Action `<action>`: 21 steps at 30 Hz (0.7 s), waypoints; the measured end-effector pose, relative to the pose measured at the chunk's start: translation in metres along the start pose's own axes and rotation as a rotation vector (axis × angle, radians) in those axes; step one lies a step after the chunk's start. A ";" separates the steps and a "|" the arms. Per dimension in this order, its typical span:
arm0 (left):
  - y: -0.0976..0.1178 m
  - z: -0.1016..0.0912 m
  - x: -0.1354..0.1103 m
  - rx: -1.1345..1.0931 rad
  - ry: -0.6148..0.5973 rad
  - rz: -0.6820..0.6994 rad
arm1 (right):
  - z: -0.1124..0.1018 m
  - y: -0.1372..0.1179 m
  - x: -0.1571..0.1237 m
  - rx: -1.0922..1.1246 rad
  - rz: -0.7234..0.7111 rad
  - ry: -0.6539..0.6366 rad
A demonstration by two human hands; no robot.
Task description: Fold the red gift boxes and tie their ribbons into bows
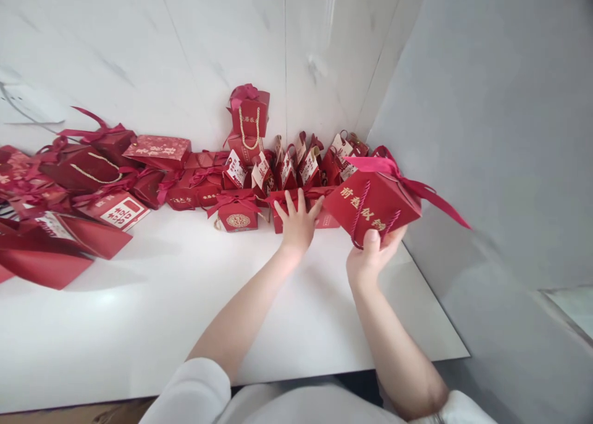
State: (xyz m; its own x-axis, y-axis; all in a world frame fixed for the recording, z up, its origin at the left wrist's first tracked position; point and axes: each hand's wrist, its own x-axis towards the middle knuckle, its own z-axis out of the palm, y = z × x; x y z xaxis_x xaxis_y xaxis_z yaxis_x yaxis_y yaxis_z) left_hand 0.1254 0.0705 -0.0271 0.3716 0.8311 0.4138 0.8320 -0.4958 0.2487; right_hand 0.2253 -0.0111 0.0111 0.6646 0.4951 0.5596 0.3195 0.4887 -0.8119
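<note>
My right hand (pixel 375 254) grips a red gift box (pixel 370 204) from below, its thumb on the front face. Gold characters, a twisted red cord handle and a magenta ribbon bow mark this box, which is tilted above the table's right end. With fingers spread, my left hand (pixel 296 223) rests against a red box (pixel 279 204) in the front row. Left of it sits a ribboned box (pixel 238 217) with a round gold emblem. Behind them stand several small red boxes with white fronts (pixel 308 167), partly hidden.
Two boxes are stacked by the tiled wall, the upper one (pixel 252 115) with a gold rope handle. A heap of red boxes (pixel 92 167) covers the table's left side. The white table (pixel 222 313) ends at a grey panel (pixel 486 164) on the right.
</note>
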 end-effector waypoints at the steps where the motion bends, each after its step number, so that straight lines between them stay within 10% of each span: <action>1: -0.005 -0.003 0.001 -0.012 -0.009 0.041 | 0.002 -0.001 -0.003 0.004 0.024 -0.022; 6: -0.035 -0.034 -0.025 -0.152 0.036 0.206 | 0.009 0.000 -0.016 0.242 0.177 -0.197; 11: -0.058 -0.059 -0.071 -0.489 0.428 -0.039 | 0.018 0.007 -0.028 0.510 0.599 -0.387; 21: -0.042 -0.036 -0.095 -0.644 0.315 -0.019 | 0.027 0.012 -0.051 0.593 0.821 -0.562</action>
State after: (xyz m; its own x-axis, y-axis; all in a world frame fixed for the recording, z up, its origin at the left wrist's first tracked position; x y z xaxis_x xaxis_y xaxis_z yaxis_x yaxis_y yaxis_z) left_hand 0.0404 0.0030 -0.0450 0.1424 0.7769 0.6133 0.3926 -0.6132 0.6855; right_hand 0.1769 -0.0110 -0.0224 0.0841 0.9963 0.0156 -0.5349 0.0583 -0.8429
